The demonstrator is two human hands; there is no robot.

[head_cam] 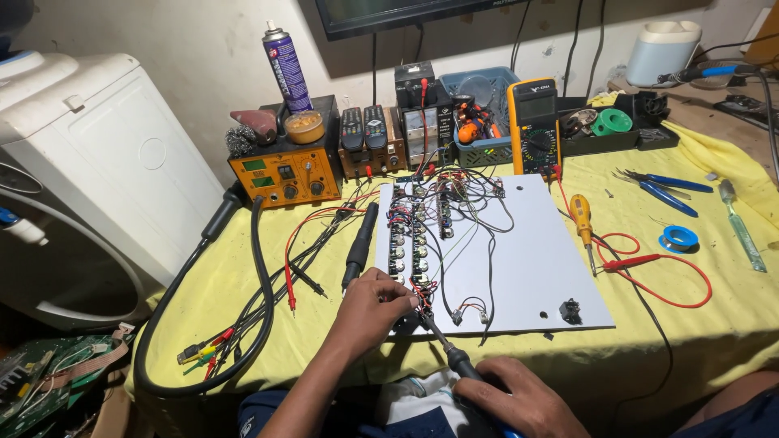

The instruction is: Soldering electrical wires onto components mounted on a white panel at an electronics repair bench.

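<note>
right hand (519,397) hides iron handle (462,362).

The person's left hand (369,307) rests fingertips on the near end of a wired circuit strip (412,235) lying on a white board (535,259). The right hand (515,397) grips a soldering iron (445,345), its tip meeting the strip just beside the left fingers. The board sits on a bench under a yellow cloth (730,316). Behind it stand an orange soldering station (284,174), a spray can (286,69) and a yellow multimeter (534,126). A yellow-handled screwdriver (582,219), red test lead (641,264), blue tape roll (678,238) and blue-handled pliers (665,188) lie to the right.
</note>
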